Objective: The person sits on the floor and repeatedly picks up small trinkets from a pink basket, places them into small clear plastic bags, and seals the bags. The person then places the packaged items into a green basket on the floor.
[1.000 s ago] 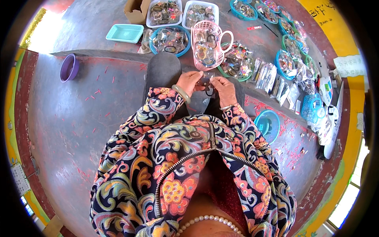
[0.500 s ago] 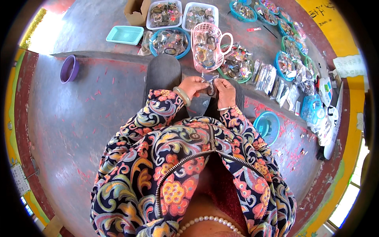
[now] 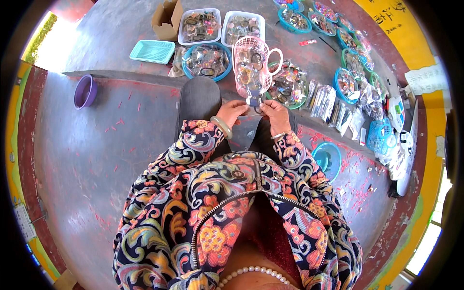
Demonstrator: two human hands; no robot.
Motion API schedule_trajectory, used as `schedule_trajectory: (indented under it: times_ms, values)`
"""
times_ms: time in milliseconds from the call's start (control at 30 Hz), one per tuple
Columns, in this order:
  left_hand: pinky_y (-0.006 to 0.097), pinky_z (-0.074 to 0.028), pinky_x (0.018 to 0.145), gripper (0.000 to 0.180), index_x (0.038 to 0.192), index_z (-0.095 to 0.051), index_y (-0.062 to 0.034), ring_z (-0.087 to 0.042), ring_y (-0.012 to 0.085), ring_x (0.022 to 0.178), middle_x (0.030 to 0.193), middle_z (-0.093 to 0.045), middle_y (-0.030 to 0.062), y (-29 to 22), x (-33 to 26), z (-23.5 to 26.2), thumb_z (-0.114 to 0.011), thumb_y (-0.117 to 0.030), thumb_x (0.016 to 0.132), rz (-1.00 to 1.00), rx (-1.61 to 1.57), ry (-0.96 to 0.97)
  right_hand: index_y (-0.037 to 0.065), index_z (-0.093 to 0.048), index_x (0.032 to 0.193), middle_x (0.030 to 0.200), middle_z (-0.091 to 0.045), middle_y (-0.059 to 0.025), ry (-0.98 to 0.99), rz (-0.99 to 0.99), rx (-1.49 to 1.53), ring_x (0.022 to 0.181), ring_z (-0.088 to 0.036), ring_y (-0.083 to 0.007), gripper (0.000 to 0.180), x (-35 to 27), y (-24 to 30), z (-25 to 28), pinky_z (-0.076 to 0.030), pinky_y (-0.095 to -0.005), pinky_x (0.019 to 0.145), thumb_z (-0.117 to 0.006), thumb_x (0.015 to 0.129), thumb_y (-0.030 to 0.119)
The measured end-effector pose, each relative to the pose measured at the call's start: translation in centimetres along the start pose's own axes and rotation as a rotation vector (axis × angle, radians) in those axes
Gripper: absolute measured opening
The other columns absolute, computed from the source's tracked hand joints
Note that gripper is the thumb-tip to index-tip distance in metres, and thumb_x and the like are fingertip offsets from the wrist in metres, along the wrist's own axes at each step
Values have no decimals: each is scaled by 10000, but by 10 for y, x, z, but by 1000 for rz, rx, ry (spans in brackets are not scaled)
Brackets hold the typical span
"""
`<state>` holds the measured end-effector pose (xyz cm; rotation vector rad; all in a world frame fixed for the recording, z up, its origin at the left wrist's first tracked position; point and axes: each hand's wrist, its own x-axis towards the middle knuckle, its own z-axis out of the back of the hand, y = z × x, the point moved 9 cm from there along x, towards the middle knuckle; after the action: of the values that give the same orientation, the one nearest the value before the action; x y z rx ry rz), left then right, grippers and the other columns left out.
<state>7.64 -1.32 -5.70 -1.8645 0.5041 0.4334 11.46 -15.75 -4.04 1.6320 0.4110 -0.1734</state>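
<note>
Fingers of both hands pinch together over the person's lap, closed on a small dark piece (image 3: 254, 101) that hangs between them; what it is exactly is too small to tell. Left hand (image 3: 233, 112) comes in from the left with a pale green bangle (image 3: 222, 127) on its wrist, its fingertips curled onto the piece. Right hand (image 3: 276, 115) meets it from the other side, a thin bracelet at its wrist, thumb and forefinger nipped on the same piece. Both forearms wear patterned floral sleeves.

Just beyond the hands stands a pink plastic basket (image 3: 252, 67) with a loop handle, filled with small trinkets, and the held piece sits right at its lower edge. Past it, on the grey floor, lie a round blue basket (image 3: 208, 61) of trinkets, two white rectangular trays (image 3: 222, 26) of the same sort of goods, a turquoise tray (image 3: 152, 51) and a cardboard box (image 3: 167, 20). To the right runs a row of more blue baskets and clear packets (image 3: 324, 101). A purple bowl (image 3: 85, 91) sits well apart on the left, and a blue round dish (image 3: 326, 160) lies near the right elbow.
</note>
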Motion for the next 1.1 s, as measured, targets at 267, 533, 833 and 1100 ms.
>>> schedule_trajectory:
  times_ms: [267, 533, 833, 1100]
  values:
    - [210, -337, 545, 270, 1026, -537, -76, -551, 92, 868, 928, -604, 20, 6, 1, -2, -536, -242, 812, 48, 41, 59, 38, -604, 806, 650, -581, 6, -121, 13, -196, 540, -516, -62, 149, 80, 12, 22, -368, -191, 436, -584, 756, 178]
    - [192, -345, 538, 238, 1013, -541, -68, -555, 100, 850, 922, -603, 34, 7, 3, -19, -525, -212, 825, 63, 18, 131, 39, -609, 935, 802, -625, -31, -380, 49, -256, 676, -584, -84, 233, 103, -2, 128, -415, -202, 439, -543, 757, 174]
    - [170, -353, 529, 203, 988, -548, -55, -561, 97, 806, 893, -603, 46, 9, -2, -19, -514, -185, 837, 111, -8, 134, 40, -614, 906, 780, -613, -19, -691, -93, -171, 634, -559, -96, 261, 62, -27, 274, -431, -232, 470, -557, 766, 253]
    - [170, -354, 528, 197, 970, -553, -55, -559, 89, 786, 873, -606, 42, 9, -2, -15, -514, -193, 834, 139, 42, 97, 64, -510, 1094, 932, -564, -40, -503, -238, -22, 722, -596, -140, 319, 95, -74, 251, -417, -244, 440, -499, 810, 207]
